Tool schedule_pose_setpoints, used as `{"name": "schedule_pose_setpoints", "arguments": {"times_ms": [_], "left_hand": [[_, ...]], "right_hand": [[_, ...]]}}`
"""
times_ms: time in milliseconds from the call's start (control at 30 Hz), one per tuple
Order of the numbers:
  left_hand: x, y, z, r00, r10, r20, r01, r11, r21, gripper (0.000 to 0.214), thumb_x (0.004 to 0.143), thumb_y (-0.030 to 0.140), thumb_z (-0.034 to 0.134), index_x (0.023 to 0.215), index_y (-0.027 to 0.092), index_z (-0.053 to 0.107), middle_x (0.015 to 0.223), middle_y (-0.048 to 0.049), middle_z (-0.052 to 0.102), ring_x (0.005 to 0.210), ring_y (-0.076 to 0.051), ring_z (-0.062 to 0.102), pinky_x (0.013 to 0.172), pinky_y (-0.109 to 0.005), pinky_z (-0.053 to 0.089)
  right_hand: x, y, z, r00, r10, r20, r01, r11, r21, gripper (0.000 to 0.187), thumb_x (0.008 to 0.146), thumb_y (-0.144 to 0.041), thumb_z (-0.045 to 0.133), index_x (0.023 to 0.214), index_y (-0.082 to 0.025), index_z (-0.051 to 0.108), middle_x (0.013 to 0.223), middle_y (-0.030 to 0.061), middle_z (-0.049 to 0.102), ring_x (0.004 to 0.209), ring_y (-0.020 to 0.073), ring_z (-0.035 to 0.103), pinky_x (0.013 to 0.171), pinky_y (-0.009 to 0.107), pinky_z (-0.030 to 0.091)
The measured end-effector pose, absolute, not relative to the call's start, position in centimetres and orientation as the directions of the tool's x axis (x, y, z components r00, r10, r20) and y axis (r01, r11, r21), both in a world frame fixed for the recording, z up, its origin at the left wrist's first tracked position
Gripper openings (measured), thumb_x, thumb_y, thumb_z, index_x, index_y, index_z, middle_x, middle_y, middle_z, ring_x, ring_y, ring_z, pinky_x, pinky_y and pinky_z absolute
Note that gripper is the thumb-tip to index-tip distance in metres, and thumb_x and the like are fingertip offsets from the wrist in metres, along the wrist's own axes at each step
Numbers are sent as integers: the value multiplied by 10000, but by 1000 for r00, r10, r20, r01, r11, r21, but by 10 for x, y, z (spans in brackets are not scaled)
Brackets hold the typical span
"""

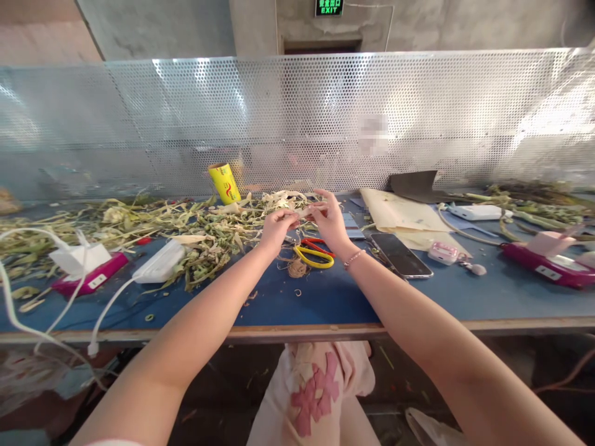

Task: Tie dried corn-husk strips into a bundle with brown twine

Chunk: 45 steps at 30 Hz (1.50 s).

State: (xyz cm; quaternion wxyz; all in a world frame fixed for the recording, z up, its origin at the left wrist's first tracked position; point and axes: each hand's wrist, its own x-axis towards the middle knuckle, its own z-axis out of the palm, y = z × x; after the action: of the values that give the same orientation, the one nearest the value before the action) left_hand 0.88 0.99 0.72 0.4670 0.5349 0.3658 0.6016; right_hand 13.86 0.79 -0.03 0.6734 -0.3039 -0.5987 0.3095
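L hand (277, 227) & R hand (331, 220) are pinching a pale husk strip (304, 212) w/ narrow fingertip grips, left of & beyond smartphone (402, 255). Yellow-handled scissors (317, 265) are lying left of smartphone; earbud case (442, 253) is sitting right.

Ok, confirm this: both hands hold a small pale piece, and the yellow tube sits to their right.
Not quite: the left hand and right hand do hold a small pale piece, but the head view shows the yellow tube to their left.
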Motion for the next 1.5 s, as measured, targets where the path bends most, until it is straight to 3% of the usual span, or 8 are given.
{"name": "schedule_pose_setpoints", "arguments": {"times_ms": [167,267,400,600,733,933,1167,1500], "left_hand": [[9,7,9,-7,954,300,-195,-296,935,200,520,299,721,590,156,600,555,23,580,571,-103,580,689,-287,490],[9,6,10,14,949,315,-211,-305,929,226,513,317,726,591,155,589,566,26,581,579,-103,584,710,-296,495],[9,6,9,70,929,363,-166,-348,923,277,518,367,731,622,157,583,581,25,582,596,-111,587,723,-311,496],[3,10,6,172,845,507,46,-521,853,264,604,408,690,668,174,587,608,10,584,598,-121,563,647,-284,461],[1,9,7,199,769,608,231,-640,733,200,651,365,666,628,178,600,558,20,516,499,-82,429,526,-234,359],[1,14,5,179,805,566,182,-592,785,205,623,356,687,609,174,594,544,12,530,527,-109,488,544,-247,394],[-2,17,7,160,852,499,3,-506,863,183,621,319,665,636,158,579,589,11,582,595,-123,569,649,-286,470],[0,13,6,187,825,534,99,-556,825,174,595,306,708,658,170,620,602,-4,580,633,-139,553,616,-279,456]], "right_hand": [[139,7,1,252,788,562,-120,602,-789,592,709,-224,612,1215,-275,308,778,-15,560,721,130,559,725,312,489],[138,10,3,283,838,466,-257,534,-805,470,669,-263,645,1079,-248,414,715,-40,515,653,102,533,666,267,476],[140,12,5,155,884,441,-302,468,-831,197,665,-326,628,770,-193,528,637,-41,481,556,69,466,580,233,429],[145,10,7,232,817,528,-68,555,-829,130,724,-229,500,810,-186,586,706,-15,560,495,52,405,493,218,365],[145,11,9,271,858,435,-145,484,-863,137,699,-186,462,788,-176,566,848,18,602,502,41,414,507,215,391],[146,5,13,104,895,434,-342,441,-829,134,715,-311,543,766,-188,558,762,9,585,554,65,487,584,237,465],[150,-6,20,-163,829,535,-323,468,-823,255,617,-369,690,804,-212,617,722,-8,596,696,104,574,722,289,505],[157,1,17,-205,778,593,-88,589,-803,214,603,-398,714,628,-190,667,570,-29,539,473,53,396,454,233,346]]}}
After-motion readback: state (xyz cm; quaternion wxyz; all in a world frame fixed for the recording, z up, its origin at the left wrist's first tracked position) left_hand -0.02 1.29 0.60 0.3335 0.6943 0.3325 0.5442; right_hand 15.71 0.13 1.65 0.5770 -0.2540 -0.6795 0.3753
